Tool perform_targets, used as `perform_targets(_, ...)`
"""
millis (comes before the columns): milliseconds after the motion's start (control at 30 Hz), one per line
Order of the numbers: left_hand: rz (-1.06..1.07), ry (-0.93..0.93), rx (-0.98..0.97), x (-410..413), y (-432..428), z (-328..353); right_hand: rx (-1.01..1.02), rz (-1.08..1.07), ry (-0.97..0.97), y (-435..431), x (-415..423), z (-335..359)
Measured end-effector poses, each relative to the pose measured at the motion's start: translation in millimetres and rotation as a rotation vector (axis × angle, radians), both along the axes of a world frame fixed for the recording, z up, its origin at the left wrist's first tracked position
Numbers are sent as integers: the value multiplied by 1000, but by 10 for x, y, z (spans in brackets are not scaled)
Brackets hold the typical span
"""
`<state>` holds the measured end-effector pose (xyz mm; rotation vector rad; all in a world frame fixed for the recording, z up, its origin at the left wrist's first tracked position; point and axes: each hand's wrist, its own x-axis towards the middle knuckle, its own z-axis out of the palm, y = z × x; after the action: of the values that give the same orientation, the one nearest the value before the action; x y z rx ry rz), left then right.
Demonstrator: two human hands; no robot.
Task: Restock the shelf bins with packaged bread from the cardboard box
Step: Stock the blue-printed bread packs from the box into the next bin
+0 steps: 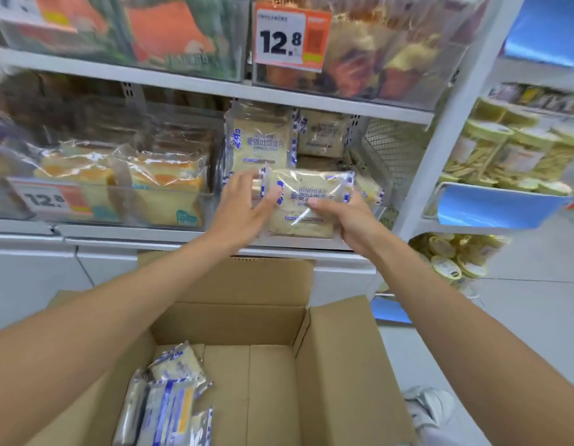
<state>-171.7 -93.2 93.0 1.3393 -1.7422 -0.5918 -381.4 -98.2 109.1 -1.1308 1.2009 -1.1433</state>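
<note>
Two hands work above the cardboard box (pixel 343 349), both reaching to the clear shelf bin (pixel 372 175) just beyond the box's far flap.

Right hand (pixel 346 220): grip clamped on a bread packet (pixel 301 204), thumb across the front film, fingers curled round the packet's right end.

Left hand (pixel 244 201): grip apart, fingers fairly straight against the packet's left end, thumb touching the front.

The held packet lies sideways with its label facing the camera, at the front of the bin (cannot tell whether it rests on the bin floor).

Farther from the box, behind the held packet, stand two more of the same blue-and-white kind: a tall upright packet (pixel 260 140) and a rear packet (pixel 322 133).

Inside the box, in the near-left corner, sits a loose heap of spare packets (pixel 170 391).

Up and left of the box is a neighbouring bin of cake slices (pixel 118 175) with a lower price tag (pixel 51 199) reading 12.8.

High above the box, an upper price tag (pixel 289 37) also reads 12.8.

Right of the box, on the floor, is a white shoe (pixel 430 403). Up and farther right, snack jars (pixel 504 149) stand on a second rack.
</note>
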Motion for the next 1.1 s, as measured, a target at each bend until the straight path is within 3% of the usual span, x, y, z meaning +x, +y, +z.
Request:
perform_targets(100,53,-453,-341,66,-397,86,-90,-90,-48,-268,-241,198)
perform_targets(167,83,-716,-466,125,-666,60,-80,-123,-109,-458,-376,302)
perform_targets(300,108,-928,-527,194,-1000,-61,-75,-167,-154,-995,-526,314)
perform_targets(467,175,-952,-636,187,-1026,-145,-149,-234,-58,-1578,-462,277)
perform_targets(767,193,-940,-668,183,-1021,-147,-453,-436,570,-1689,-427,135)
perform_targets(900,197,-937,-680,173,-1020,-158,-484,-223,853,-1593,-362,86)
perform_targets(1100,195,-936,-686,178,-1020,-150,-445,-144,989,-1620,-342,114)
